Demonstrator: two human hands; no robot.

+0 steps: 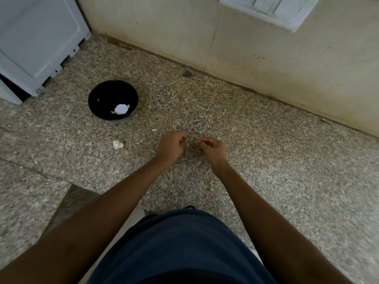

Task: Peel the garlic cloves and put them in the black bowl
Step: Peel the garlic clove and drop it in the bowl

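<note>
I'm looking down on a speckled granite surface (266, 160), with a seam line running across its left part. At the far left a white appliance (34, 42) sits on it, its corner edging toward me. Behind runs a cream tiled wall (266, 58), stained in spots, with a white switch plate (272, 9) up at the top right. A small dark chip (187, 74) lies where surface meets wall. Below me, a dark blue shirt (180, 249) fills the bottom.
</note>
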